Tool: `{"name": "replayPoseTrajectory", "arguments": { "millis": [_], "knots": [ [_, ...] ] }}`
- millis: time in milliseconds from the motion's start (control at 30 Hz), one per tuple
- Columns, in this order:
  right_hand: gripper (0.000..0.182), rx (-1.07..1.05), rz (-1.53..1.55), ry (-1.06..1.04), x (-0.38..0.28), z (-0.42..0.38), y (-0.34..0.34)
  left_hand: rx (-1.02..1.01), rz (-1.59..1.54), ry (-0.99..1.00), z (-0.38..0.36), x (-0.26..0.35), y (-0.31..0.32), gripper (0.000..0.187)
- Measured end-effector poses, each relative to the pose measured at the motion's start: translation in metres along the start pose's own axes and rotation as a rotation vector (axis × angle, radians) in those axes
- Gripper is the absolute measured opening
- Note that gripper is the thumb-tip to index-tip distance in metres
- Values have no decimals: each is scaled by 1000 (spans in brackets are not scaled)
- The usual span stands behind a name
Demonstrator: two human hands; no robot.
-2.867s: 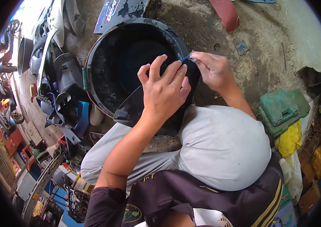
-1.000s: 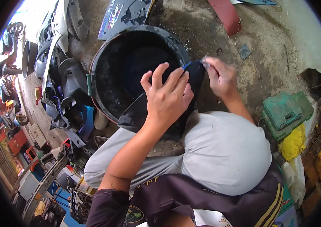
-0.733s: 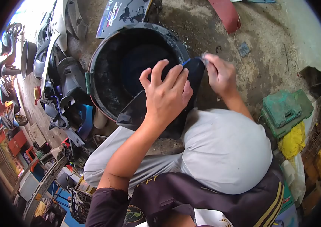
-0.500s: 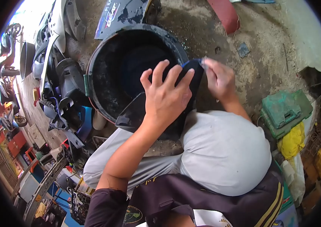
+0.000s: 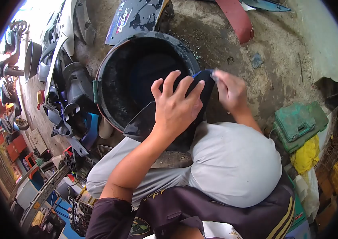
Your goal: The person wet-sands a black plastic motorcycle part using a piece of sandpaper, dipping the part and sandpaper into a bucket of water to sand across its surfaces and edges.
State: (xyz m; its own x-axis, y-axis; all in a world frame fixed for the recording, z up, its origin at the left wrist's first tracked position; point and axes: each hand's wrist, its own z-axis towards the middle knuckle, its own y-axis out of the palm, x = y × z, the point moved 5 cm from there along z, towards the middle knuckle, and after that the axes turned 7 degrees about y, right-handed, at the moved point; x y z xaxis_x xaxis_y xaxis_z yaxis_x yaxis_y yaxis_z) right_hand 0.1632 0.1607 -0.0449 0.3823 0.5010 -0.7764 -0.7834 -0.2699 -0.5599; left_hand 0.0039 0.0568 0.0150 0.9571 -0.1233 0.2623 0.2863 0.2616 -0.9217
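A dark, flat panel (image 5: 140, 124) lies across the near rim of a black tub (image 5: 113, 79) and extends under my left hand. My left hand (image 5: 177, 99) rests on that panel with its fingers spread. At the panel's raised right corner, which has a blue edge, is my right hand (image 5: 231, 88). Its fingers are curled together and slightly blurred; whatever they hold at the corner is too small to make out. Dark water shows inside the tub.
Behind the tub lies a wet panel with lettering (image 5: 131, 20). Dark and grey plastic parts (image 5: 77, 83) are piled at the left. A red strip (image 5: 236, 22) lies at the top, and a green case (image 5: 295, 121) stands at the right beside a yellow bag (image 5: 306, 153).
The view has shifted slightly, so the tub and both hands appear a little lower. My left hand keeps its spread pose; my right hand remains at the panel's corner.
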Motion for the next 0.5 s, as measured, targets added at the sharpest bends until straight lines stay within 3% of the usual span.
{"name": "replayPoseTrajectory", "arguments": {
  "millis": [200,300,433,500],
  "knots": [
    [20,31,34,10,-1,-9,3,-10,-13,-3,-3,0,1,45],
    [20,-7,64,110,2,-1,2,0,8,-5,-3,1,2,45],
    [15,77,23,-18,-7,-12,2,-16,-6,-3,0,0,0,41],
    [16,40,27,16,1,-4,5,-42,-21,-18,-2,1,1,44]
  ]
}}
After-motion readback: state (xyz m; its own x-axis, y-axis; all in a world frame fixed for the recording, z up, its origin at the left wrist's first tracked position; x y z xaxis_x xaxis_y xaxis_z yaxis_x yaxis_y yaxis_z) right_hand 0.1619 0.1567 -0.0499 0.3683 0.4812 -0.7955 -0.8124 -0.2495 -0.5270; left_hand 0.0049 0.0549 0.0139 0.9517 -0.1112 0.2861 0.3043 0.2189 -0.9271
